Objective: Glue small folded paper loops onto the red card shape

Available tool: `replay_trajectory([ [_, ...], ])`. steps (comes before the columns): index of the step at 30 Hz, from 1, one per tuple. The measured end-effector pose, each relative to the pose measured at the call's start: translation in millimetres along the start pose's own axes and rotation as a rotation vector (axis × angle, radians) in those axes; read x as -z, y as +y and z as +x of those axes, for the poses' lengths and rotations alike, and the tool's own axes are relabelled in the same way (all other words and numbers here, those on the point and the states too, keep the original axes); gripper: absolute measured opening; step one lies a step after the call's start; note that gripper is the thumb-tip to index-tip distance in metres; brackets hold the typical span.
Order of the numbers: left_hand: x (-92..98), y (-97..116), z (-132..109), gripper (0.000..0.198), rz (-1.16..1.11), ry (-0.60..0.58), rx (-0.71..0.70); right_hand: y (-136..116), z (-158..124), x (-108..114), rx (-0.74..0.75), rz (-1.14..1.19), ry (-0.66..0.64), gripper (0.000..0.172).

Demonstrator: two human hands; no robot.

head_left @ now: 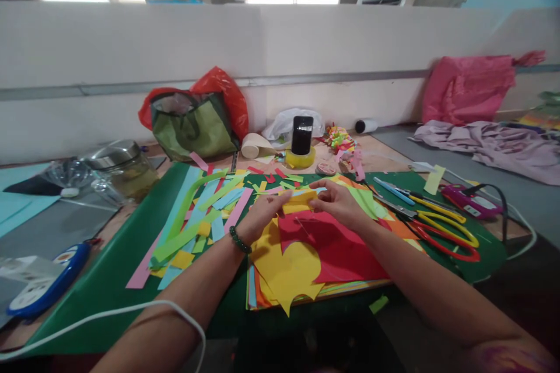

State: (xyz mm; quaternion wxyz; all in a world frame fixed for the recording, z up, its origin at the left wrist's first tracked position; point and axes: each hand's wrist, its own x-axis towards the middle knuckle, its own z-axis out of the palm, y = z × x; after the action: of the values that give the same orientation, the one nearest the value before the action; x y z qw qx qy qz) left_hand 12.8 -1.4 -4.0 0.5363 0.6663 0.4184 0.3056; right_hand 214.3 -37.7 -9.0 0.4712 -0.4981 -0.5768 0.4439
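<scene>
Both hands hold a small yellow piece of paper between them, just above the far edge of a paper stack. My left hand, with a dark green bead bracelet at the wrist, pinches its left end. My right hand is closed on its right end, fingertips bent inward. Below the hands lies a red sheet with a faint drawn line. A yellow cut-out sheet with curved edges overlaps the stack's left side. Other coloured sheets show at the stack's lower edge.
Paper strips are scattered on the green mat at left. Yellow-handled scissors and red-handled scissors lie right. Behind stand a phone on a yellow tape roll, a glass jar and a green bag. A white cable crosses my left forearm.
</scene>
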Motion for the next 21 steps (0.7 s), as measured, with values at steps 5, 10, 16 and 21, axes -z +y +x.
replay_trajectory([
  [5, -8.9, 1.9, -4.1, 0.036, -0.123, -0.057, 0.047, 1.8, -2.6, 1.1, 0.015, -0.089, -0.018, 0.044],
  [10, -12.4, -2.7, -2.8, 0.031, -0.134, -0.029, 0.061, 2.7, -2.2, 0.9, 0.008, -0.088, -0.020, 0.047],
  [16, -18.5, -2.2, -9.7, 0.027, 0.001, -0.074, -0.009, 1.9, -3.1, 6.2, -0.057, -0.044, -0.064, 0.051],
  [21, -26.1, -3.3, -18.9, 0.036, 0.206, -0.156, -0.119, 2.9, -4.2, 14.1, -0.056, -0.032, -0.223, 0.049],
])
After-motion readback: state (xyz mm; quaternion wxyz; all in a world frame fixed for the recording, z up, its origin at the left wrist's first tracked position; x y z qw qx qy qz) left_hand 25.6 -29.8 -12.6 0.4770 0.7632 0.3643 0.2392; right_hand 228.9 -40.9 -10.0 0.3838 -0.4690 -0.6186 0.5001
